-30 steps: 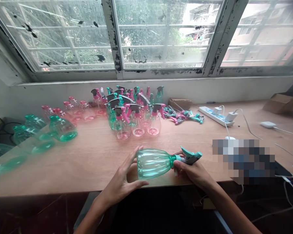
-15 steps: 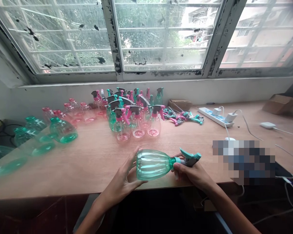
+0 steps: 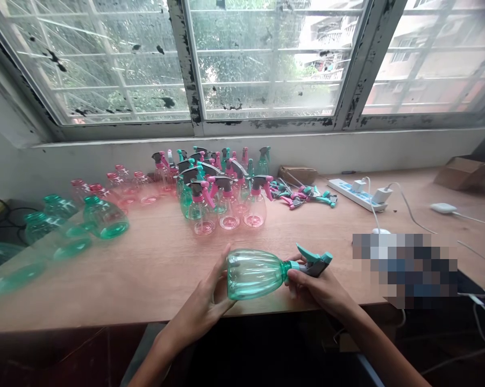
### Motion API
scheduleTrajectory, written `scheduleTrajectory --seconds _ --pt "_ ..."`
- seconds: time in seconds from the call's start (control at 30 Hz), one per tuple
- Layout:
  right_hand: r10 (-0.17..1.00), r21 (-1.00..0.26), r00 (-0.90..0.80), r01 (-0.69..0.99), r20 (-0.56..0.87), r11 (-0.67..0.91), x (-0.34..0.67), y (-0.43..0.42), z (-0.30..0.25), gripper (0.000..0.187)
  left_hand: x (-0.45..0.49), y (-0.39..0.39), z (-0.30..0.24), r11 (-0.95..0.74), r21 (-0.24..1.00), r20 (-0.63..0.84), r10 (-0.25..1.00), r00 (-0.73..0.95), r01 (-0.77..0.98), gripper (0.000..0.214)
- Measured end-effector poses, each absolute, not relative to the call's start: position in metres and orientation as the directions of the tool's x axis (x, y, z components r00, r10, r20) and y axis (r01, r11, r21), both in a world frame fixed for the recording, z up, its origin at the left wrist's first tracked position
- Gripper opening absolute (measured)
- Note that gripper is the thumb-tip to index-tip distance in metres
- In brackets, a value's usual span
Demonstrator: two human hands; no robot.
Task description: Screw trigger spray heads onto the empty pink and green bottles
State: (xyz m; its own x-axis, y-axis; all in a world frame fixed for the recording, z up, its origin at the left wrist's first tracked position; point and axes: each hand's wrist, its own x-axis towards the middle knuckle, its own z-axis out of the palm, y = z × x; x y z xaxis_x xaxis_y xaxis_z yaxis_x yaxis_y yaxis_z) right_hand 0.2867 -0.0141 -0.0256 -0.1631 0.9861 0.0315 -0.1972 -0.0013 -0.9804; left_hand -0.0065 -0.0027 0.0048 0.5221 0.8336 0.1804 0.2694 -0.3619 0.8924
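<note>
The right hand [image 3: 317,286] grips the sprayer [image 3: 315,264] at the neck of 1 green bottle [image 3: 254,274], held sideways over the table's [image 3: 154,285] near edge; the left hand [image 3: 202,298] cups its base. Topped bottles [image 3: 228,203] stand behind; bare bottles [image 3: 105,217] and loose sprayers [image 3: 305,194] look unpaired.

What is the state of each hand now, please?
Left hand: holding the green spray bottle by its base.
Right hand: closed on the bottle's trigger sprayer.

Green bottle [image 3: 254,275] sideways, left hand [image 3: 204,298] at its base, right hand [image 3: 322,286] holding sprayer [image 3: 316,263], spray bottles [image 3: 227,192] behind
</note>
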Motion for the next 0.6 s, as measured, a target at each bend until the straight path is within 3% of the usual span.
scheduleTrajectory --seconds 0.17,0.43,0.6 --pt "0.983 -0.984 -0.182 -0.179 0.038 0.005 0.2885 -0.0148 -0.0280 0.034 -0.0048 -0.0044 0.0093 -0.324 0.882 0.123 0.861 0.494 0.344 0.117" --pt "0.986 -0.981 -0.162 -0.195 0.039 0.006 0.2866 -0.0141 -0.0276 0.032 -0.0073 -0.0024 0.0039 -0.388 0.875 0.181 0.818 0.547 0.290 0.093" --pt "0.981 -0.984 -0.191 -0.176 0.041 0.007 0.2887 -0.0141 -0.0312 0.032 -0.0046 -0.0035 0.0090 -0.302 0.913 0.119 0.841 0.528 0.275 0.123"
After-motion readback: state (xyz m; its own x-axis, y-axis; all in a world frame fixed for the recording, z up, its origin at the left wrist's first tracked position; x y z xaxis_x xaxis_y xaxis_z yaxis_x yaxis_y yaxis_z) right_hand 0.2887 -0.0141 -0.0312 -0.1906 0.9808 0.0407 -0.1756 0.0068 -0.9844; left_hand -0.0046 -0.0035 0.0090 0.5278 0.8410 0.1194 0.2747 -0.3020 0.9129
